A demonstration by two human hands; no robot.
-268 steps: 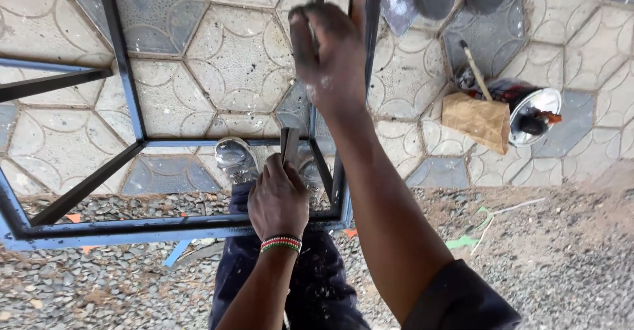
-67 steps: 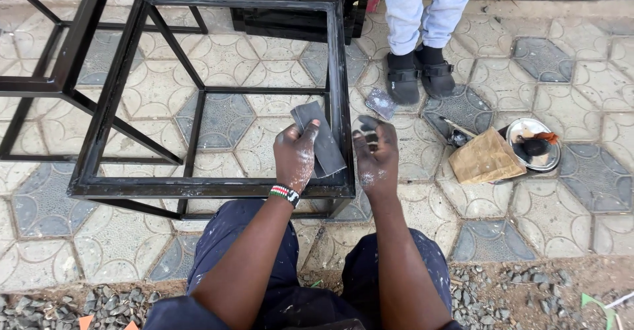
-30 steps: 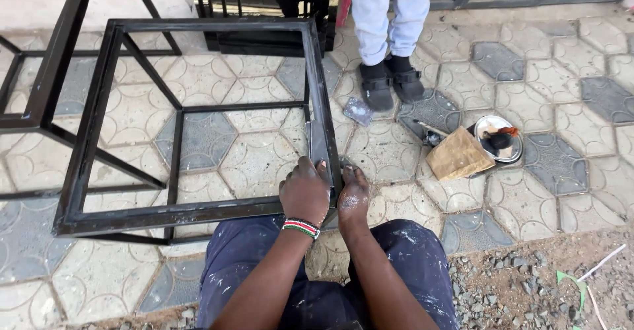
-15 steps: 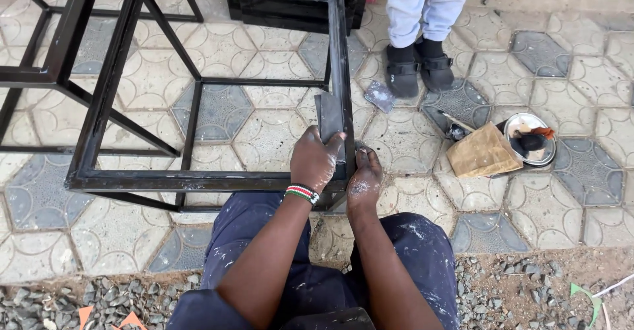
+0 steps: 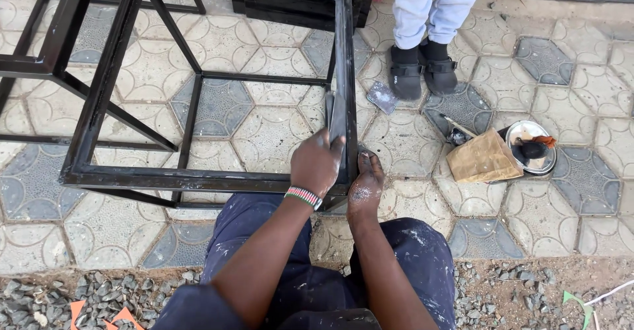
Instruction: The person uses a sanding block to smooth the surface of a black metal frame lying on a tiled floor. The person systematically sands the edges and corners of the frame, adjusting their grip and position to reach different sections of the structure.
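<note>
Right of the black metal frame point(image 5: 198, 178), a round tin point(image 5: 531, 148) holds dark paint beside a brown paper piece point(image 5: 483, 158) on hexagonal paving point(image 5: 264, 138), while the left hand point(image 5: 317, 165) clasps grey sandpaper point(image 5: 335, 115) against the frame's corner post and the right hand point(image 5: 365, 184) rests half-curled beside it, holding nothing.

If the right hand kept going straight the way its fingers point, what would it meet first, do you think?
Probably the black metal frame: the right hand points up along the frame's right-hand bar, beside the grey sheet the left hand presses there. Depth is unclear.
</note>
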